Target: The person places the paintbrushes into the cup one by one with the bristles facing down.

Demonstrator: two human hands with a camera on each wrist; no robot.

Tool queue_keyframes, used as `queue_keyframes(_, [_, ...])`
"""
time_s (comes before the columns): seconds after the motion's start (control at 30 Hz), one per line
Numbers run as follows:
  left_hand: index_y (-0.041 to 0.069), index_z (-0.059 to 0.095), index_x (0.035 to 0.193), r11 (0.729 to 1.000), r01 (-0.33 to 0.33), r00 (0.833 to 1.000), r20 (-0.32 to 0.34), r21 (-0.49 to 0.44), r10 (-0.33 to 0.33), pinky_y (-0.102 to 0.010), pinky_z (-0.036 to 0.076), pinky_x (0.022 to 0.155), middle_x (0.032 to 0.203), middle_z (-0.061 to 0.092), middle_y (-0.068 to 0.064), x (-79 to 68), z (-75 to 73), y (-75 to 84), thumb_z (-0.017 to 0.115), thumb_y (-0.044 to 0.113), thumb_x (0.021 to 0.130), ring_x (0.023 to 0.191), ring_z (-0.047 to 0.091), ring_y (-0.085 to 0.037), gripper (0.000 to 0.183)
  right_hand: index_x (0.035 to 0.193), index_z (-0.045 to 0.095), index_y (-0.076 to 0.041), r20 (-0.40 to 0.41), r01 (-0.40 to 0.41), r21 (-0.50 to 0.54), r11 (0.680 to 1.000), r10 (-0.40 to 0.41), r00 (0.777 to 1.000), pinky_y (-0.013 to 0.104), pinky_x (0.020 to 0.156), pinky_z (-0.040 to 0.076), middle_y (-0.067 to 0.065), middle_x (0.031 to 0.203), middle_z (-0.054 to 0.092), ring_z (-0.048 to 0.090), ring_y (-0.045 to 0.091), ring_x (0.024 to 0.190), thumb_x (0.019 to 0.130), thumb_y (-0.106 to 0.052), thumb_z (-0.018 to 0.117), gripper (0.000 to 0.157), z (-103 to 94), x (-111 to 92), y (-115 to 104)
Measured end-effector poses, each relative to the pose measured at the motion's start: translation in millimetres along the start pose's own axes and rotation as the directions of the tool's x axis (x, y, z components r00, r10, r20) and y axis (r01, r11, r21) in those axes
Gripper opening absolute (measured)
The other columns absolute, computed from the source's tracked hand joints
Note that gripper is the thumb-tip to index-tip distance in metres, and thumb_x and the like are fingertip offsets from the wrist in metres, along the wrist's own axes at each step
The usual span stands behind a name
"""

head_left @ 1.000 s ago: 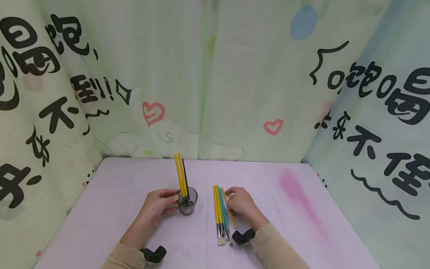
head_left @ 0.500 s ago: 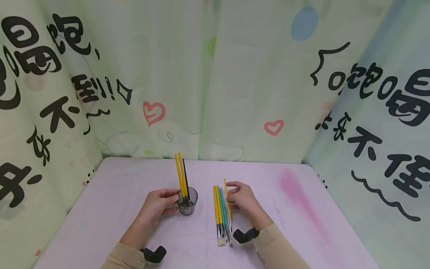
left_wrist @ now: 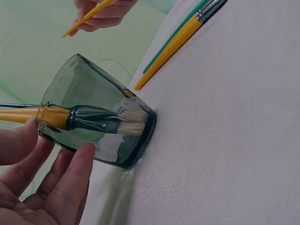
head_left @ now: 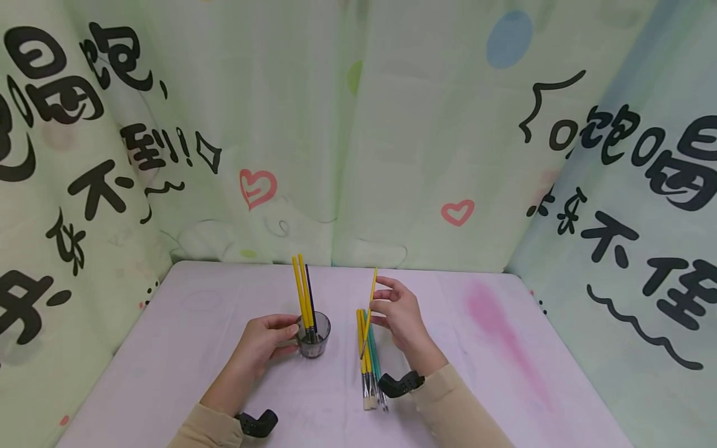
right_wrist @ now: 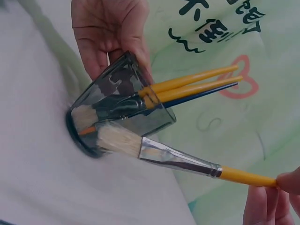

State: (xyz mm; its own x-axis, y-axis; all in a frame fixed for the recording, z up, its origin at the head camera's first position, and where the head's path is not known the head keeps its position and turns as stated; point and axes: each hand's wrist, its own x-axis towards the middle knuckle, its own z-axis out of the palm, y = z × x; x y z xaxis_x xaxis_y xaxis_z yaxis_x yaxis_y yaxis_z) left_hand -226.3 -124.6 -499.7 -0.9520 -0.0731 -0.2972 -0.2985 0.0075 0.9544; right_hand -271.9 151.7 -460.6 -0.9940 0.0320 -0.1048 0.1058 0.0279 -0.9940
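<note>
My left hand (head_left: 262, 342) holds a smoky see-through glass (head_left: 312, 352) at its left side, thumb near the rim and fingers along the wall. Two yellow-handled paintbrushes (left_wrist: 51, 116) and a dark blue one (right_wrist: 206, 93) stand in it, bristles down. My right hand (head_left: 404, 318) pinches another yellow paintbrush (right_wrist: 180, 158) by its handle, raised above the table. Its flat pale bristles point down, and in the head view it crosses over the row of brushes. In the right wrist view, its bristles overlap the glass; whether they touch cannot be told.
On the pinkish tablecloth (head_left: 224, 298), yellow brushes (head_left: 360, 342) and teal brushes (head_left: 374, 351) lie side by side, bristles toward me, right of the glass. A printed curtain (head_left: 392, 155) closes off the back and both sides of the table.
My right hand has lifted the yellow paintbrush from the right side of the row, moved it away from me and tilted it over the other brushes. The left hand and glass stay put.
</note>
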Motion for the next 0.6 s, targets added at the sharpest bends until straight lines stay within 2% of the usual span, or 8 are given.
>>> queue_keyframes(0.23, [0.000,0.076,0.128,1.000,-0.004,1.000,0.000,-0.005,0.004,-0.038,0.070,0.084,0.124,0.073,-0.019,0.0,-0.6,-0.4,0.076,0.009,0.100,0.100,0.072,-0.023,0.028,0.146,0.061,-0.014,0.002,0.058,0.111,0.992,-0.058,0.998,0.030,0.073,0.068,0.006,0.106,0.063,0.068,0.020,0.085,0.095,0.005,0.072,0.056,16.4,1,-14])
queue_keyframes(0.47, [-0.001,0.076,0.126,1.000,-0.002,1.000,0.002,-0.019,0.002,-0.039,0.070,0.085,0.123,0.073,-0.019,0.0,-0.1,0.7,0.075,0.007,0.100,0.100,0.073,-0.022,0.027,0.147,0.060,-0.011,-0.023,0.141,0.237,0.961,-0.139,0.990,0.030,0.068,0.068,0.003,0.102,0.062,0.068,0.019,0.076,0.093,0.010,0.068,0.059,35.8,0,-28])
queue_keyframes(0.6, [-0.001,0.076,0.127,1.000,-0.001,1.000,0.004,-0.015,0.001,-0.038,0.070,0.085,0.124,0.073,-0.019,-0.3,-0.1,0.8,0.075,0.008,0.100,0.100,0.073,-0.021,0.028,0.147,0.059,-0.007,-0.050,0.184,0.257,0.949,-0.177,0.983,0.030,0.067,0.068,0.002,0.101,0.062,0.067,0.017,0.076,0.092,0.011,0.067,0.059,46.7,2,-29])
